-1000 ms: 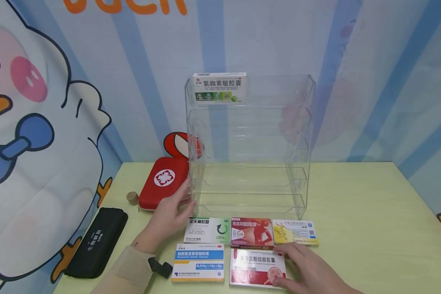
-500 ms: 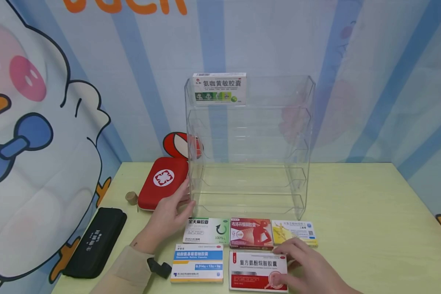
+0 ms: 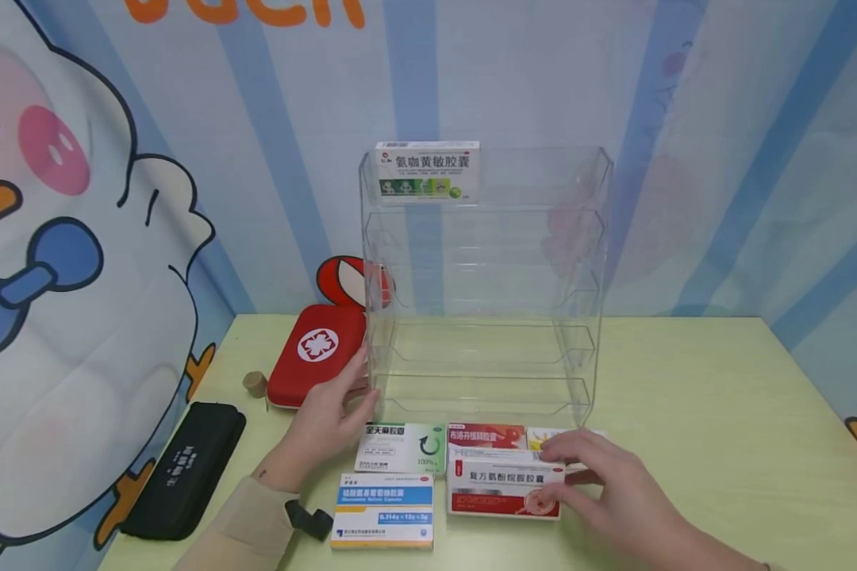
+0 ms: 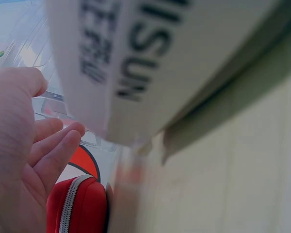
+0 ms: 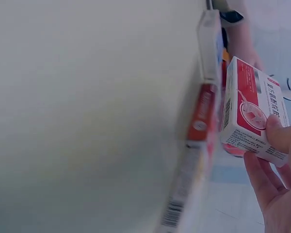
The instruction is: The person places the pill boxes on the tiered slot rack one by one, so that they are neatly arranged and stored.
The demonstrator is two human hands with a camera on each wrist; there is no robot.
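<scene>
My right hand point(image 3: 607, 492) pinches a white and red medicine box point(image 3: 505, 490) by its right end, thumb in front and fingers behind. The box is tilted up and overlaps the red medicine box point(image 3: 487, 435) and the yellow and white medicine box point(image 3: 540, 438) in the head view. In the right wrist view, the held box point(image 5: 254, 104) is raised off the table. My left hand point(image 3: 328, 424) rests at the lower left side of a clear acrylic rack point(image 3: 486, 388), its fingers extended and thumb apart. A white and green medicine box point(image 3: 401, 449) lies just right of that hand.
A blue and white medicine box point(image 3: 383, 511) lies at the front. One white medicine box point(image 3: 428, 173) stands in the rack's top tier, at left. A red first-aid case point(image 3: 317, 357), a small cork-coloured cylinder point(image 3: 255, 385) and a black case point(image 3: 184, 472) lie to the left.
The right hand has tipped the white and red box up and lifted it away from me, so it covers part of the boxes behind. The left hand stays at the rack.
</scene>
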